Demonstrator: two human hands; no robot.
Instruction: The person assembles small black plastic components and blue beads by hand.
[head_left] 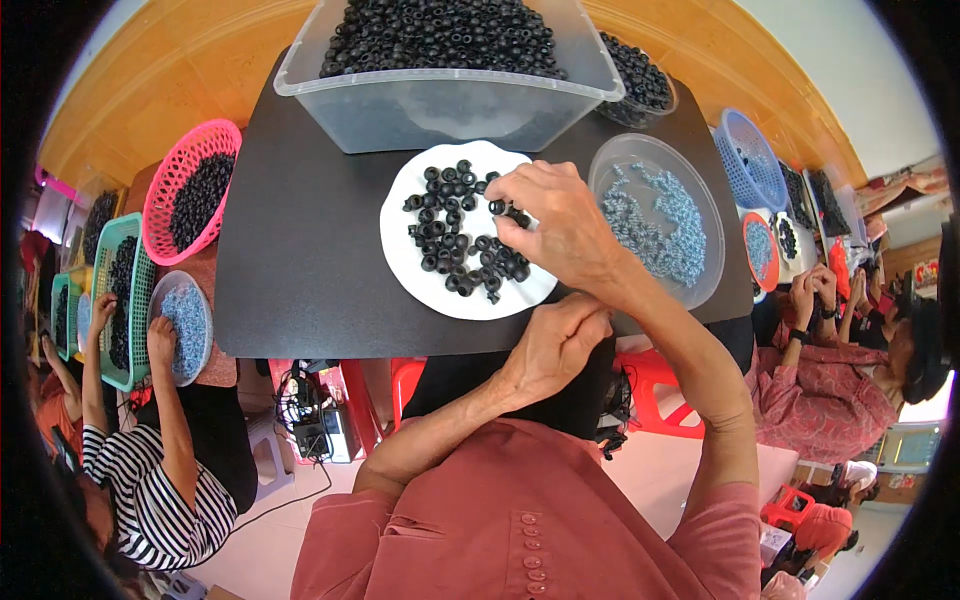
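Observation:
A white plate (400,245) lies on the black table (290,250) and holds several small black rings (455,240). My right hand (555,225) hovers over the plate's right side, its fingertips pinched on a black ring (497,207). At the table's near edge, just below the plate, rests my left hand (555,345), fingers curled closed; what it holds is hidden.
A large clear tub (450,100) full of black rings stands behind the plate. A clear round bowl (700,180) of small silvery-blue screws sits to the right. On the left are a pink basket (165,195), green baskets and a seated person in stripes. Other people work at right.

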